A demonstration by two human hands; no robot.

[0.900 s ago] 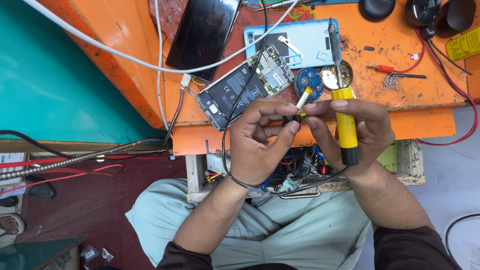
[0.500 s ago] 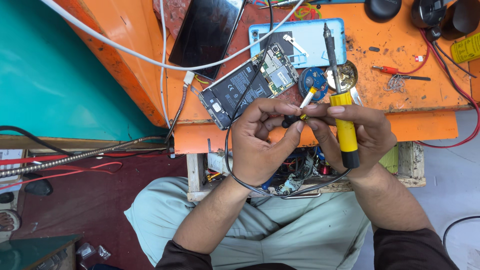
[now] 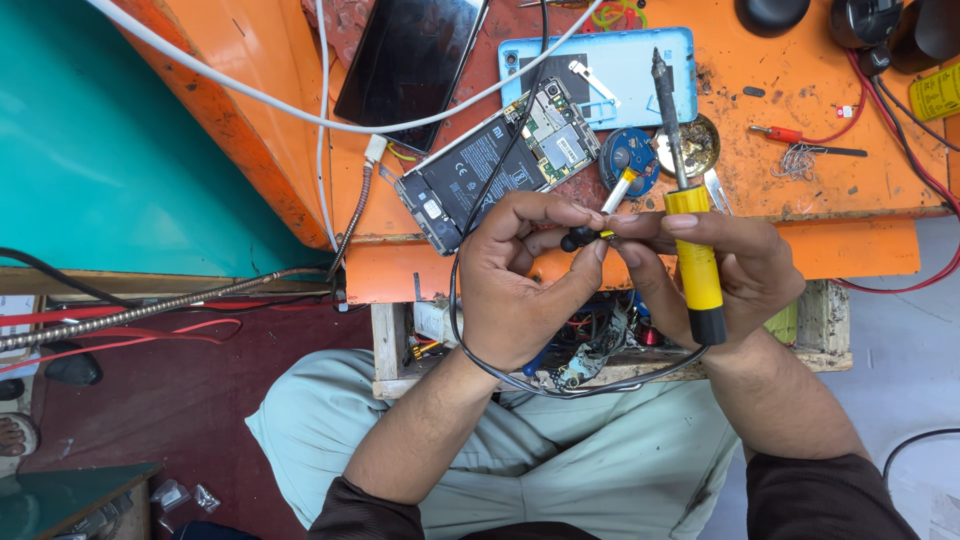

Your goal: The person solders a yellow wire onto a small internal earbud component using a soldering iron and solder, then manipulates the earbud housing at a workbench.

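An orange workbench (image 3: pixel 800 170), scuffed and stained, is filling the upper part of the view, and the person is sitting in front of it in pale green trousers (image 3: pixel 560 470). A dark phone screen panel (image 3: pixel 410 60) is lying at the top of the bench, a light blue phone back cover (image 3: pixel 610 70) is sitting to its right, and an opened smartphone (image 3: pixel 495 165) is showing its black battery and circuit board (it is lying tilted, near the bench's front edge).

The right hand (image 3: pixel 735 275) is gripping a soldering iron (image 3: pixel 690 240) against the palm; its handle is yellow with a black end cap, and its dark metal tip is pointing up over the bench towards a small round tin (image 3: pixel 700 150). A thin black cable (image 3: pixel 520 375) is looping from beneath the hands and around the left wrist.

The left hand (image 3: pixel 520 290) is curling in just in front of the bench edge, thumb and forefinger pressing together with the right hand's fingertips on a small black earbud-like part (image 3: pixel 578 238). It is rounded and glossy, with a short white and yellow stem angling up to the right. The two hands are touching at that pinch.
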